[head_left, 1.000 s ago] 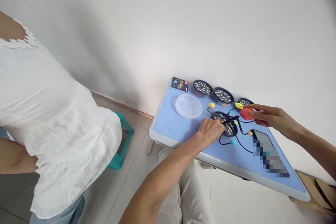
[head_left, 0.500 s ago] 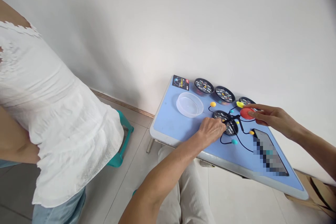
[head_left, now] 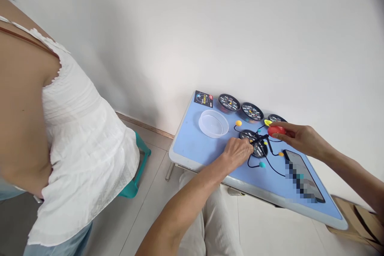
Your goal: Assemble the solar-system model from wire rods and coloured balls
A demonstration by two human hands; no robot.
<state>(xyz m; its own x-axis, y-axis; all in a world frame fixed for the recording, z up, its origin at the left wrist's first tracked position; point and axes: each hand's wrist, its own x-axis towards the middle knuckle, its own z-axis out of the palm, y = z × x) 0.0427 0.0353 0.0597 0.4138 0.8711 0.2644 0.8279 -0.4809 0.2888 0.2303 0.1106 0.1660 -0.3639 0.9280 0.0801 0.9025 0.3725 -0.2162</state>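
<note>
My left hand [head_left: 239,151] reaches over the near side of a solar system model [head_left: 259,151], fingers pinched on its black centre part; the fingertips are partly hidden. The model has a black round base with printed labels and thin curved black arms tipped with small coloured balls, including an orange ball [head_left: 238,123] and a teal ball [head_left: 262,165]. My right hand [head_left: 303,138] grips a red rounded piece [head_left: 275,131] between thumb and fingers, held above the model's right side. Just beyond it is a yellow cup-like piece [head_left: 268,123].
On the blue table [head_left: 192,144] stand a clear plastic tub [head_left: 213,124], several black-rimmed round containers [head_left: 229,103] along the wall, a dark printed card [head_left: 203,99] and a phone [head_left: 304,178]. A person in white [head_left: 87,160] is at left, beside a teal stool [head_left: 141,164].
The view has shifted slightly, so the table sits a little further left. My right thumb and fingers have shifted slightly on the red piece. The person at left has moved.
</note>
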